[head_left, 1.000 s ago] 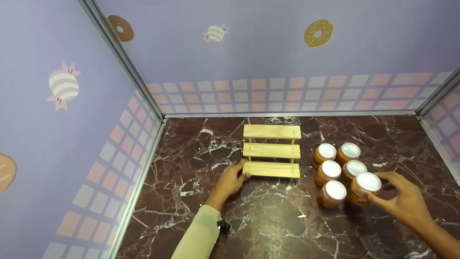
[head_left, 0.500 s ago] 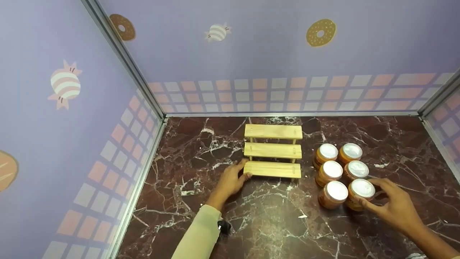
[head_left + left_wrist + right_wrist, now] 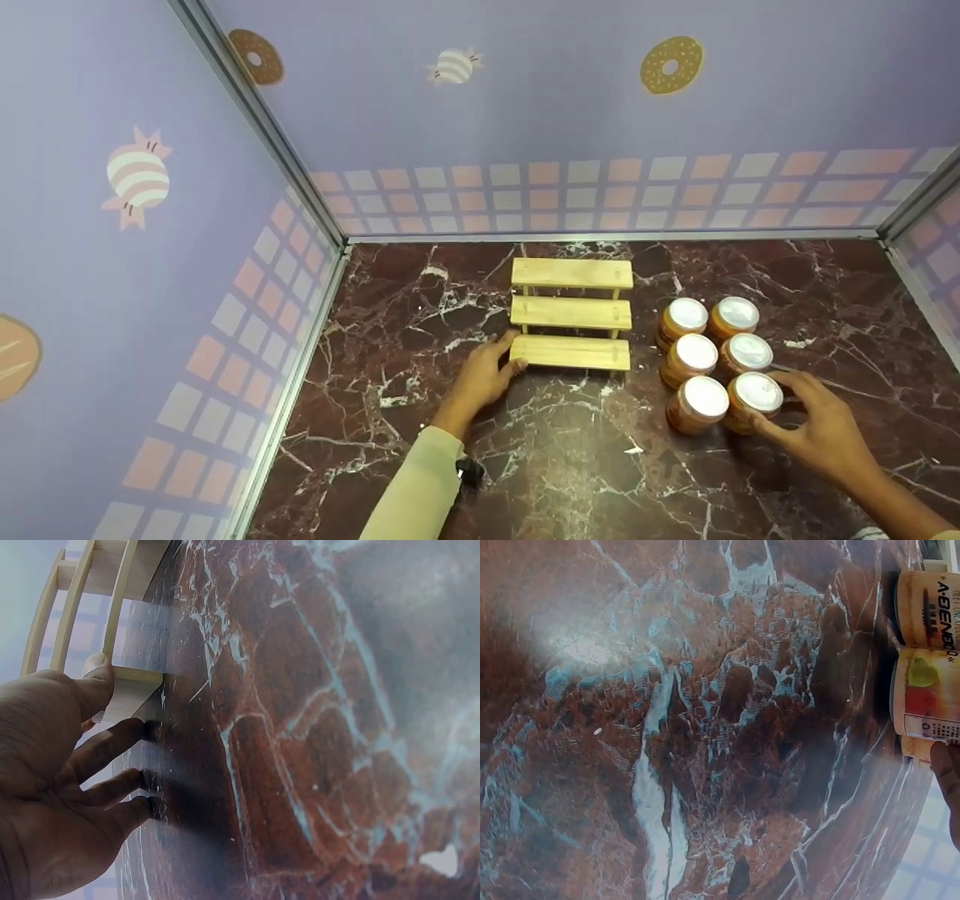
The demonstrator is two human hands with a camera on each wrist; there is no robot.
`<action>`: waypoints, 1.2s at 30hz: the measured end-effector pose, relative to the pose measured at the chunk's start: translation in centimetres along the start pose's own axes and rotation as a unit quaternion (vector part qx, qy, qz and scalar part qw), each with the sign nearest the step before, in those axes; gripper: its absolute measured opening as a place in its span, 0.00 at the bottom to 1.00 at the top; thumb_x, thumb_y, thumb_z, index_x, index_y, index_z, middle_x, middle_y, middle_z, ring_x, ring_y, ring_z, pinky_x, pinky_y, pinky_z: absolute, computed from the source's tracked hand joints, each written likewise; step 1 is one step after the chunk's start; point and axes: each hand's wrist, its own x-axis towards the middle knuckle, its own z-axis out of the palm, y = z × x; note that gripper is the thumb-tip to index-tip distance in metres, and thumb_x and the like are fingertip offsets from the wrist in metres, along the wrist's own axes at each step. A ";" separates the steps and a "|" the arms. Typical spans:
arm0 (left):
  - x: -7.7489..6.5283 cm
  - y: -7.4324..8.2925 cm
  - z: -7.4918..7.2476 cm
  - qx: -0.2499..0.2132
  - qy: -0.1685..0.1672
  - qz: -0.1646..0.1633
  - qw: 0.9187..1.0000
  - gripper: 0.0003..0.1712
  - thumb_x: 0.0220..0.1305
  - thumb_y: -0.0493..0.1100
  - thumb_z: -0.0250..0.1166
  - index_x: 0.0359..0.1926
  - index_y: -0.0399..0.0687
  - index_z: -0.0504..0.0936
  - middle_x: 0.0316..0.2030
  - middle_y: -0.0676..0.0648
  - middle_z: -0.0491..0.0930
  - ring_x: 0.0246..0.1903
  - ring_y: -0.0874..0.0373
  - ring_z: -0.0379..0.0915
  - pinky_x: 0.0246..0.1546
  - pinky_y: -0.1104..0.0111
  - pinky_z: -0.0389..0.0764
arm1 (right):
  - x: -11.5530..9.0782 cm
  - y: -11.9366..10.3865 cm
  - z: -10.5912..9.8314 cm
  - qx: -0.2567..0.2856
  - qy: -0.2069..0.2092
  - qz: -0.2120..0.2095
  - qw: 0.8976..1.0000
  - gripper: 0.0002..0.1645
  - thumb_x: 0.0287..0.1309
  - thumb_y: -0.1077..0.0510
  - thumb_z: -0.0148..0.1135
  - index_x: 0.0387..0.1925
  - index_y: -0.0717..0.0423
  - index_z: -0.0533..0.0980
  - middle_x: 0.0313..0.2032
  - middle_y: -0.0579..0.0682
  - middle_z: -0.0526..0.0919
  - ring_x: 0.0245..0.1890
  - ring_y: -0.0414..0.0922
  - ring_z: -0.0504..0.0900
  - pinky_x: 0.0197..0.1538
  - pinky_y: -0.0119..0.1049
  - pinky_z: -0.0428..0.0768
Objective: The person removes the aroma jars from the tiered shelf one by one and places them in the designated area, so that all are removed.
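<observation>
A pale three-step wooden display stand (image 3: 571, 311) stands on the dark marbled table. My left hand (image 3: 480, 381) pinches the left end of its lowest step between thumb and forefinger; in the left wrist view, the other fingers (image 3: 112, 787) reach down to the table. To the right, my right hand (image 3: 825, 435) grips an orange jar (image 3: 739, 421) with a pale round lid, at the front right of a two-column group. Just left of it is another jar (image 3: 688, 420). Printed labels, one with coloured fruit (image 3: 928, 694), show in the right wrist view.
Several matching jars (image 3: 688, 360) stand close together behind the front pair. A lilac back wall (image 3: 555, 97) and left wall (image 3: 67, 247) with printed sweets border the marbled table (image 3: 562, 465). A small white scrap (image 3: 634, 451) lies near the front.
My right hand has lowered its jar and brought it slightly left, in line beside the front-left jar, still gripping it. My left hand has stayed at the stand.
</observation>
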 end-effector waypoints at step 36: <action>-0.2 -1.3 0.0 0.034 -0.014 0.013 0.999 0.44 0.77 0.73 0.58 0.86 0.66 0.66 0.78 0.33 0.73 0.78 0.31 0.69 0.76 0.34 0.74 | -0.3 0.0 0.8 -0.033 -0.005 -0.031 0.999 0.41 0.43 0.64 0.91 0.59 0.66 0.80 0.52 0.60 0.84 0.52 0.15 0.68 0.48 0.09 0.76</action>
